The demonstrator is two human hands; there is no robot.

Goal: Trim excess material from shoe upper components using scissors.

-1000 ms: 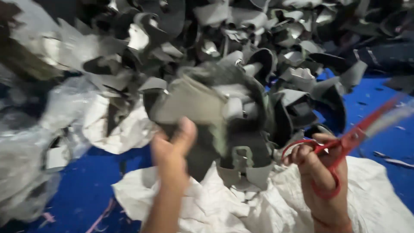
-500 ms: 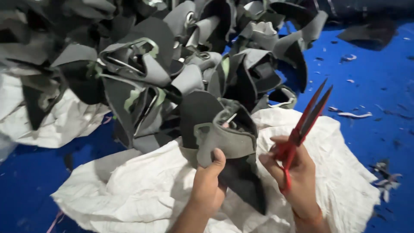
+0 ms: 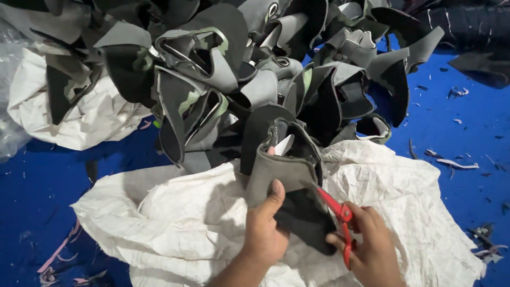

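Hands sit low in the middle of the view. The left hand (image 3: 265,228) grips a grey shoe part (image 3: 281,170), with the thumb up on its folded edge. The right hand (image 3: 372,250) is shut around the red scissors (image 3: 340,218). The blades point up toward 11 o'clock and go in at the right edge of the shoe part. The blade tips are hidden behind it, so I cannot tell how far they are open.

The shoe part rests on a white sack (image 3: 175,223), which lies spread out under both hands. At 12 o'clock from the hands is a big pile (image 3: 223,69) of more grey and black shoe parts. It touches the held one. At 10 o'clock lies another white bag (image 3: 85,117), partly under the pile. The floor (image 3: 462,133) is blue. Small scraps (image 3: 451,162) lie on it at 2 o'clock.
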